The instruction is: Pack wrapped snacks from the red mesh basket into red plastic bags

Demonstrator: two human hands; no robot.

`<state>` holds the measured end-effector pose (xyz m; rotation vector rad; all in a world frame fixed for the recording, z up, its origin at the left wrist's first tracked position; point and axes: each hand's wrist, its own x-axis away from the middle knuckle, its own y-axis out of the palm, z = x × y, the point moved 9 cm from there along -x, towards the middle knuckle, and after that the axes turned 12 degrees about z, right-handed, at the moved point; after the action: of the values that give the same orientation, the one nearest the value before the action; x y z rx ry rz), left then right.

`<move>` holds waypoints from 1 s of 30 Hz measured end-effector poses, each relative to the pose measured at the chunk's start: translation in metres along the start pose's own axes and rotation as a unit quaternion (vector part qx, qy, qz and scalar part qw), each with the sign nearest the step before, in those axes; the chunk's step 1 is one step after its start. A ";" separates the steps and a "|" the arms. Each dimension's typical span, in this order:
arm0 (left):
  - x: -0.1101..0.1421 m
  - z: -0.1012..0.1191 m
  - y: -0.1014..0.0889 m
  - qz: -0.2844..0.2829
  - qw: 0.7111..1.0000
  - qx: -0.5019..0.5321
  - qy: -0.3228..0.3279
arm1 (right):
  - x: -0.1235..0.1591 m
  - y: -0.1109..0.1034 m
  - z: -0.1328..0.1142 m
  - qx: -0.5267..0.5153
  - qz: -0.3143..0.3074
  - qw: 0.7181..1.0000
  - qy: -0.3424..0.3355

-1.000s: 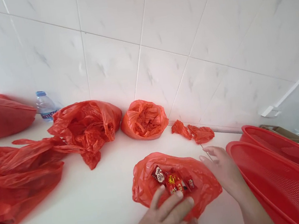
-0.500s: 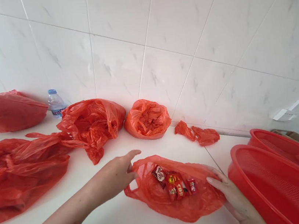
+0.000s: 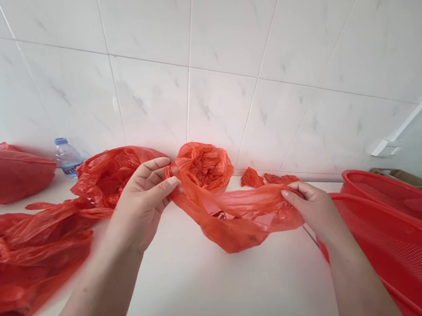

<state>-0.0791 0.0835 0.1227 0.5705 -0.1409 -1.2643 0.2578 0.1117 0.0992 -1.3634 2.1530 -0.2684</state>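
Note:
Stretched between my two hands is a thin red plastic bag (image 3: 239,222), lifted above the white table. My left hand (image 3: 147,193) pinches the bag's left end, with its thumb and fingertips closed on the film. The opposite end is gripped by my right hand (image 3: 311,204), thumb on top. Through the film a dark red wrapped snack (image 3: 218,215) shows in part; other contents are hidden by the folds. Just behind the held bag stands an open red bag (image 3: 204,165) stuffed with crumpled red plastic.
Red perforated baskets (image 3: 399,241) stand on the right. Small crumpled red bags (image 3: 252,177) lie by the tiled wall. At left are another filled red bag (image 3: 114,171), a water bottle (image 3: 67,157), a large spread red bag (image 3: 29,262) and a bulging one (image 3: 5,174).
My left hand has taken hold of the bag's left end. Both hands have raised the bag toward the wall, and it is now stretched, with its sweets mostly covered.

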 end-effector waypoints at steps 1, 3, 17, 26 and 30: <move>0.001 0.005 0.000 0.005 1.000 0.000 0.016 | -0.001 0.000 -0.007 0.033 0.003 0.999 -0.011; 0.003 0.012 -0.001 0.012 0.999 -0.017 0.043 | 0.001 0.004 -0.018 0.069 -0.022 0.997 -0.022; 0.021 0.021 0.002 -0.004 0.949 -0.288 0.127 | 0.006 0.015 -0.010 -0.161 -0.084 0.983 0.004; 0.021 0.035 -0.001 0.020 0.908 -0.367 0.204 | 0.001 -0.043 -0.004 0.051 0.165 0.985 -0.013; 0.022 0.047 -0.008 0.057 0.901 -0.351 0.249 | 0.001 -0.055 0.003 -0.146 0.262 0.954 0.005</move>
<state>-0.0982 0.0463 0.1539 0.2302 0.6824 -0.9291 0.3013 0.0855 0.1210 -0.8762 2.5373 0.2593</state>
